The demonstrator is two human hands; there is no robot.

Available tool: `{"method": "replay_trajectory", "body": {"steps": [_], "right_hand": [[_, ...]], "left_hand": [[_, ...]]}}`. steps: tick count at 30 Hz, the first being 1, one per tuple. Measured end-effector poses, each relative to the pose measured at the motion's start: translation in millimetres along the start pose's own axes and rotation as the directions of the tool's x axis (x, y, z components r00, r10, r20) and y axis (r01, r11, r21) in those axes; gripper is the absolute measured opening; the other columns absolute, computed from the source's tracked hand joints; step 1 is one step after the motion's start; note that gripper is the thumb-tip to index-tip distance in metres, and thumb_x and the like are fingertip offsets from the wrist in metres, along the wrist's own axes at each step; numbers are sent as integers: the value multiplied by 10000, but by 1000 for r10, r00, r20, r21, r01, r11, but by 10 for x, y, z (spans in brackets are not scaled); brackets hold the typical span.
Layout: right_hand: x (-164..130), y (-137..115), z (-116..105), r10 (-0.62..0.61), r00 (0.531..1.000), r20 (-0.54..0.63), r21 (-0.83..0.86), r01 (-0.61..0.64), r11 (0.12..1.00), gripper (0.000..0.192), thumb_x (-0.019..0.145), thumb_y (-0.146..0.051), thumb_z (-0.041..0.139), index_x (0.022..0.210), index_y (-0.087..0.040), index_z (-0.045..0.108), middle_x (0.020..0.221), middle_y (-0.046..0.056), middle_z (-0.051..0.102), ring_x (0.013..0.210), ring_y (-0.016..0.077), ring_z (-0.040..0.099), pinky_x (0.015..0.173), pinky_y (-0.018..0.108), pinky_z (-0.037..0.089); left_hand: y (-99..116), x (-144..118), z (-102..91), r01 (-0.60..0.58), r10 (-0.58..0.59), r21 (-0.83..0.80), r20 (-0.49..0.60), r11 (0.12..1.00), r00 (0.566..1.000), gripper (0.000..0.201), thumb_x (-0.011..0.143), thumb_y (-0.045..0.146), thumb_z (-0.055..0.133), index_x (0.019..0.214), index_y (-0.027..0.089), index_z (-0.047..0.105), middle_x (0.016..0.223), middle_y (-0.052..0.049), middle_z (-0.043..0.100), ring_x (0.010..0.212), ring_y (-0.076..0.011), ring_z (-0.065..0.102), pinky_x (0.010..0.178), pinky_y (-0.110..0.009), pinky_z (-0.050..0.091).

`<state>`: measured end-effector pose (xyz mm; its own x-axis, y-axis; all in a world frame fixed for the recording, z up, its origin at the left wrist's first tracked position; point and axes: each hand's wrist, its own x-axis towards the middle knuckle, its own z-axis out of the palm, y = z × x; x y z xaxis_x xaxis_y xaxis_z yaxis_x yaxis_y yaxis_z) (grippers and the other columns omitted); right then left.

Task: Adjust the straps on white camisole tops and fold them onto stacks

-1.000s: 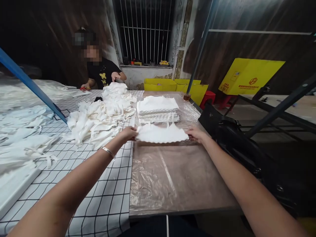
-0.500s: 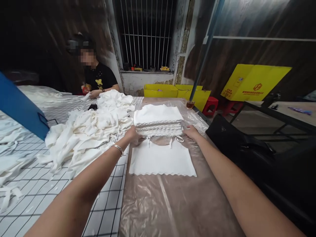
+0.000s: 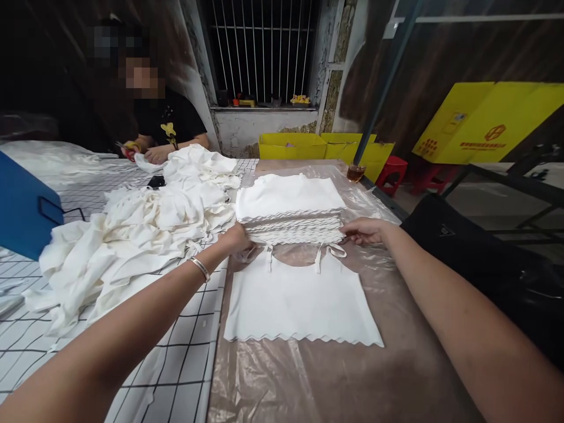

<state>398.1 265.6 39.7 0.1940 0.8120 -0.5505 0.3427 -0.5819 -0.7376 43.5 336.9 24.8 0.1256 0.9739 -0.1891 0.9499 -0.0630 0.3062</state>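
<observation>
A stack of folded white camisoles [image 3: 288,200] with wavy hems lies on a plastic-covered table [image 3: 352,382]. My left hand [image 3: 238,238], a silver bangle on its wrist, grips the stack's lower left corner. On the opposite side, the curled fingers of my right hand [image 3: 365,230] grip the right edge low down; the fingertips are partly hidden. Nearer to me, a single white camisole [image 3: 299,302] lies flat, its scalloped hem toward me and its thin straps up against the front of the stack.
White fabric pieces [image 3: 132,229] are heaped on a checked cloth [image 3: 176,376] to the left, beside a blue box [image 3: 26,205]. Behind them a person in a black shirt [image 3: 176,120] holds red-handled scissors [image 3: 128,150]. A glass of brown liquid [image 3: 356,172] stands by a metal post.
My view has come closer to the stack and shifted. My right hand's fingers have curled in at the stack's right edge; my left hand stays at the left corner.
</observation>
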Motion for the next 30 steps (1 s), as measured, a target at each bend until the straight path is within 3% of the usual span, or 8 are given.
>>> {"method": "replay_trajectory", "body": {"steps": [3, 6, 10, 13, 18, 24, 30], "right_hand": [[60, -47, 63, 85, 995, -53, -69, -88, 994, 313, 678, -176, 823, 596, -149, 522, 460, -34, 454, 377, 28, 295, 323, 130, 204], [203, -95, 110, 89, 983, -161, -134, -111, 985, 372, 582, -149, 883, 592, -162, 512, 429, -58, 408, 370, 35, 293, 323, 141, 166], [410, -165, 78, 60, 969, -240, -163, -101, 981, 415, 473, -126, 922, 620, -168, 535, 442, -58, 413, 402, 77, 369, 342, 177, 199], [526, -220, 35, 15, 963, -267, -156, -59, 986, 424, 482, -188, 933, 637, -174, 538, 467, -51, 421, 439, 106, 428, 366, 200, 251], [659, -280, -15, -41, 960, -276, -167, -6, 986, 432, 479, -237, 940, 655, -180, 550, 465, -46, 423, 445, 112, 431, 373, 209, 271], [753, -310, 6, -116, 940, -320, -205, 51, 977, 437, 506, -357, 931, 706, -186, 581, 482, -35, 450, 468, 120, 455, 391, 217, 309], [630, -411, 116, -108, 897, -428, -300, -28, 953, 376, 521, -237, 914, 661, -188, 568, 525, -5, 493, 552, 168, 520, 455, 251, 352]], "left_hand": [[26, 16, -2, 20, -20, 23, 12, 1000, 1000, 677, 656, 314, 771, 1251, 142, 499, 1187, -178, 660, 1129, -345, 607, 882, -368, 458], [61, 26, -8, 34, -34, 26, -8, 999, 999, 545, 683, 290, 759, 1162, 132, 550, 1139, -180, 676, 1119, -351, 609, 930, -403, 431], [109, 84, -30, 56, -55, 24, -27, 998, 998, 394, 664, 221, 753, 1017, 151, 593, 997, -148, 711, 1081, -362, 624, 978, -457, 390], [145, 191, -50, 51, -50, 21, -31, 998, 998, 311, 640, 197, 748, 909, 161, 596, 900, -125, 715, 1032, -371, 639, 982, -486, 377], [204, 422, -88, 47, -46, 17, -56, 999, 997, 268, 625, 157, 714, 843, 146, 557, 912, -146, 696, 1016, -376, 633, 997, -520, 341], [244, 595, -111, -3, -1, -46, -82, 999, 997, 222, 727, 191, 656, 883, 141, 506, 943, -134, 669, 1065, -323, 593, 1058, -556, 224], [301, 597, -145, -24, -3, -250, -107, 968, 994, 303, 649, 120, 692, 866, 152, 484, 956, -159, 654, 1130, -385, 547, 1039, -573, 253]]}}
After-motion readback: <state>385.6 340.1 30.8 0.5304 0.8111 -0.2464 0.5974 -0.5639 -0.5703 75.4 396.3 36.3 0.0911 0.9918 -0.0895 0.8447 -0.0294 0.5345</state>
